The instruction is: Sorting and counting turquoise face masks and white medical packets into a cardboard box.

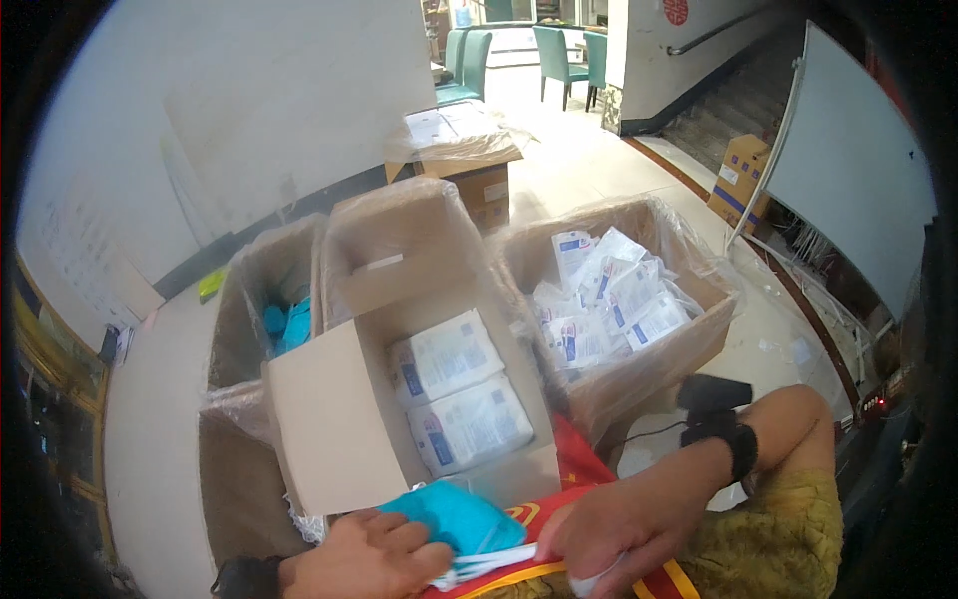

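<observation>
Left hand (384,552) and right hand (614,526) both grip a soft blue bundle (461,514) near its white strips (494,561), just in front of an open box (329,421). Two white packs (469,429) sit inside it. Another box (664,364), to the right, holds lots of white packets (621,290).

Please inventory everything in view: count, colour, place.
Soft looped bundle: one, turquoise and white, lower centre
Rectangular plastic-wrapped packs: two, white, centre box
Flat plastic packets: uncountable, white, right box
Soft items: uncountable, turquoise, left box
Flat items: uncountable, white, atop far box
Cardboard boxes: seven visible, brown, six clustered, one by staircase
Upholstered chairs: four, green, background
Flat board on frame: one, pale grey, right
Draped cloth: one, red and yellow, beneath bundle
Textured garment: one, olive, lower right
Wristbands: two, black, wrists
Left hand: one, bare, gripping bundle
Right hand: one, bare, pinching white loops
</observation>
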A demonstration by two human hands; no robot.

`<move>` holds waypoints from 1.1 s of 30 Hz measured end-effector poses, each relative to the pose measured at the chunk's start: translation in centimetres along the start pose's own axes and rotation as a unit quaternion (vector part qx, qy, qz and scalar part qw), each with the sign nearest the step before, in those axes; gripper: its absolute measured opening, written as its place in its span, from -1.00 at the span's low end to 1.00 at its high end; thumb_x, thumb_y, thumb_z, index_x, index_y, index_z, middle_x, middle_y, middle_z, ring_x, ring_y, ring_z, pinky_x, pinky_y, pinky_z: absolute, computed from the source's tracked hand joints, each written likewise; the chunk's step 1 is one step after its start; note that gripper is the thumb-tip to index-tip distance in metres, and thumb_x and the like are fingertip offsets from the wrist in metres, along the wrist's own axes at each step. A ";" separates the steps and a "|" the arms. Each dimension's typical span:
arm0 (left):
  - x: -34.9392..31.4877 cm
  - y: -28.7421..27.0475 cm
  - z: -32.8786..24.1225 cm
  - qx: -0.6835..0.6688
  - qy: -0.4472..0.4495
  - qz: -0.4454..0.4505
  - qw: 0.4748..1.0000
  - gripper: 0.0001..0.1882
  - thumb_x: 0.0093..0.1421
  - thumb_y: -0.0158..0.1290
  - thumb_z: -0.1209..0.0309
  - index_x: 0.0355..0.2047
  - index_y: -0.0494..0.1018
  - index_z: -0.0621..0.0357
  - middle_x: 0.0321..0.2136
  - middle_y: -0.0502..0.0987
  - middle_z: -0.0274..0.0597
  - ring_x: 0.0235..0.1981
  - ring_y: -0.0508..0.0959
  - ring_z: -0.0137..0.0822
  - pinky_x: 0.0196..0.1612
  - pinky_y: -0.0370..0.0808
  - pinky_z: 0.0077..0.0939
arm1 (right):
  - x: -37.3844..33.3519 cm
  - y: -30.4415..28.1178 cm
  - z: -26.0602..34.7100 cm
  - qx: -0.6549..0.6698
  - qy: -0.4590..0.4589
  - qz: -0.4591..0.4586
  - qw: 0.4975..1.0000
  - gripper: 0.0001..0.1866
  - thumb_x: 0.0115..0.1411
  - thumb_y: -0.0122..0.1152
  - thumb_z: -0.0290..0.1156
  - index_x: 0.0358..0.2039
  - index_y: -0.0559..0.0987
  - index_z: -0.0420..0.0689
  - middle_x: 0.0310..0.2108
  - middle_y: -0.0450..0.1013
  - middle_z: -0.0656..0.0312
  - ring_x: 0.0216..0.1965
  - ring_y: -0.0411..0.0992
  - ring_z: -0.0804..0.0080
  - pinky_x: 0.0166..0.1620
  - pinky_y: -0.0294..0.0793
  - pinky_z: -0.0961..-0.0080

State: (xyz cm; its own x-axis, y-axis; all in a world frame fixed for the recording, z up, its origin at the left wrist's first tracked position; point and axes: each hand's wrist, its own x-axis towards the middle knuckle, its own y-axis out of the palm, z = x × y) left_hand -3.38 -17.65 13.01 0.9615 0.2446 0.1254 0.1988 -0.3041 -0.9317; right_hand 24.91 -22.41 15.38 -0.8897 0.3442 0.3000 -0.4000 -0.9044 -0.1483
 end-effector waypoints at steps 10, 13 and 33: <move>-5.1 -1.9 6.2 0.261 -0.238 -0.023 0.935 -0.76 -0.21 0.19 0.41 -0.50 0.38 0.03 -0.57 0.40 -0.26 -0.53 0.48 -0.15 -0.48 0.41 -0.27 | -5.9 -3.8 2.7 -0.059 0.279 -0.328 0.901 -0.71 0.30 0.10 -0.18 -0.29 0.63 -0.13 -0.53 0.48 0.37 -0.53 0.35 0.68 -0.47 0.31 0.66; 0.8 -1.0 5.9 0.281 -0.161 -0.113 0.939 -0.87 -0.09 0.09 0.46 -0.50 0.37 0.03 -0.57 0.41 -0.25 -0.52 0.48 -0.15 -0.44 0.41 -0.29 | -3.6 -6.1 -2.2 -0.068 0.276 -0.342 0.896 -0.71 0.30 0.10 -0.17 -0.21 0.61 -0.12 -0.49 0.47 0.39 -0.54 0.30 0.75 -0.48 0.28 0.74; 7.4 -0.7 8.9 0.185 -0.209 -0.100 0.955 -0.65 -0.20 0.28 0.35 -0.45 0.35 0.11 -0.52 0.48 -0.07 -0.42 0.54 0.04 -0.38 0.45 -0.14 | 2.2 -5.1 -7.8 0.174 0.223 -0.233 0.931 -0.73 0.25 0.21 -0.24 -0.24 0.59 -0.20 -0.57 0.39 0.40 -0.59 0.29 0.78 -0.54 0.24 0.80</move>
State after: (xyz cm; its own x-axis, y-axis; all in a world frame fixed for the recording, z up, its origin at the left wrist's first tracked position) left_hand 1.89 -7.40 11.53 0.7364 0.6328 0.2393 0.2158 0.1155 -0.9696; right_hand 23.23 -15.06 9.44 -0.6719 0.7194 -0.1765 -0.7384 -0.6316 0.2365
